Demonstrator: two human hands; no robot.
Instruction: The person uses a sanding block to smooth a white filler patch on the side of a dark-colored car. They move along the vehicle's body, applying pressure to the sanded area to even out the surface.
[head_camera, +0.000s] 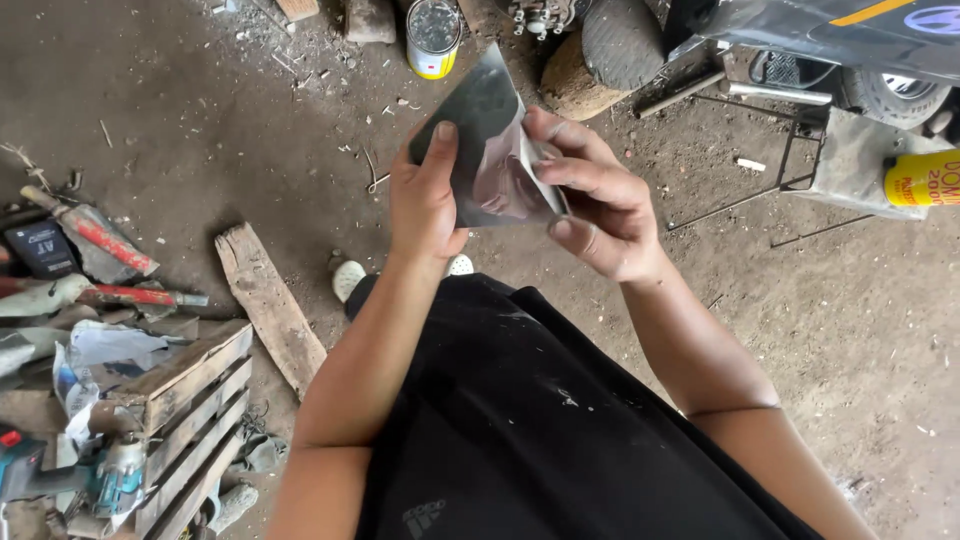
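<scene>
A rough vehicle-repair workshop: bare dirt floor (200, 150) strewn with debris, worn black rubber tyre (622, 40), open yellow tin can (433, 38), weathered wooden pallet (190, 420), teal power grinder (110, 480) and red-handled tools (110, 245).

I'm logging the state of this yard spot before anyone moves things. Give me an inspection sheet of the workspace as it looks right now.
Surface: bare dirt floor, scattered with chips and debris.
Job's things: dark grey sheet, held up over the floor, its right edge folded over.
Clutter: wooden crate with a power tool and crumpled paper at left; loose plank; red-handled tools; open tin can.
Hands: left hand flat against the sheet, thumb up; right hand pinching the folded edge.
Cables: nothing seen.
Surroundings: vehicle tyre, wire frame and yellow container at upper right.
</scene>
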